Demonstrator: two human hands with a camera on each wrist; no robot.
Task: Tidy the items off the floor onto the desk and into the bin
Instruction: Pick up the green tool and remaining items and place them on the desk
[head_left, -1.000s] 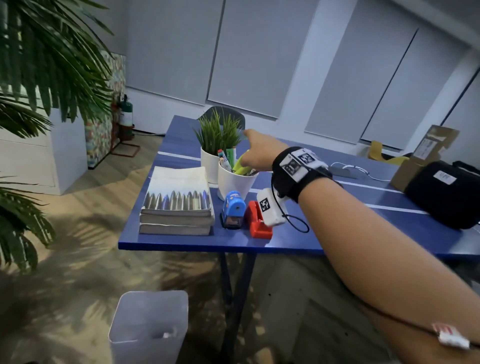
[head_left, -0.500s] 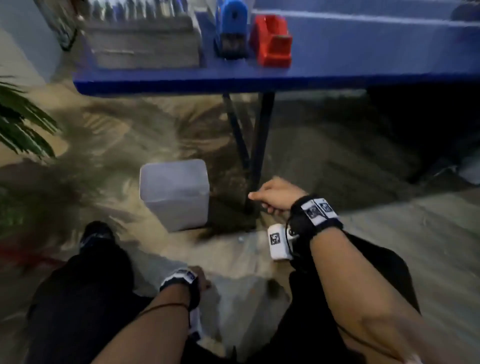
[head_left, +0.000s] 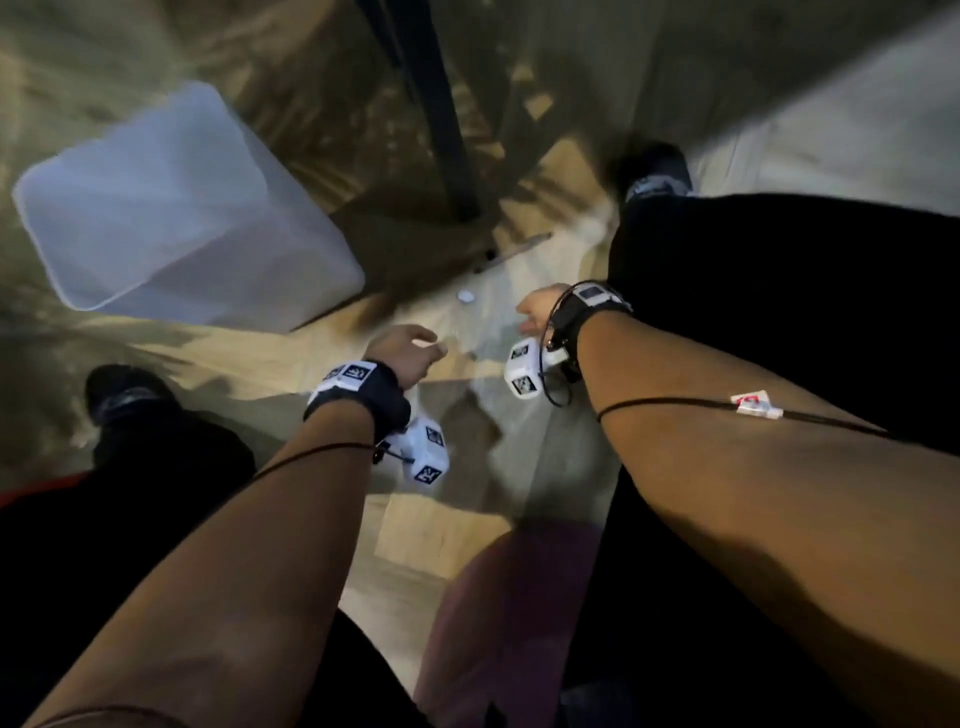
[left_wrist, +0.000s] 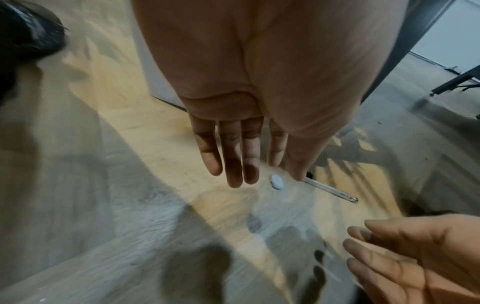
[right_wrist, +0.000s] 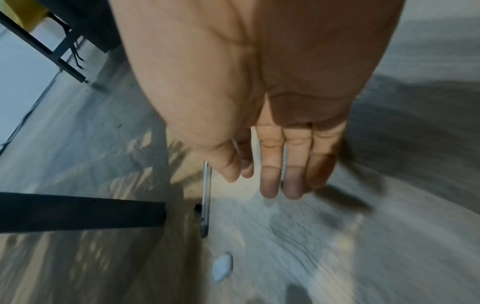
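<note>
A small white eraser (head_left: 465, 296) (left_wrist: 277, 182) (right_wrist: 222, 267) lies on the wooden floor between my hands. Beside it lies a thin silver pen (head_left: 514, 252) (left_wrist: 330, 191) (right_wrist: 206, 199), close to the desk leg. My left hand (head_left: 408, 353) (left_wrist: 242, 164) hovers just short of the eraser, fingers straight and empty. Over the floor to the right of the eraser, my right hand (head_left: 537, 312) (right_wrist: 283, 170) hangs with straight fingers, holding nothing. The translucent white bin (head_left: 171, 208) stands on the floor at the left.
The black desk leg (head_left: 436, 104) (right_wrist: 78, 211) comes down just beyond the pen. My knees and dark shoes (head_left: 122, 392) flank the spot as I crouch. A second shoe (head_left: 657, 166) sits at the right.
The view has dropped from the desktop to the floor. My right hand left the desk cup and came down low. Both hands now reach toward the eraser and pen.
</note>
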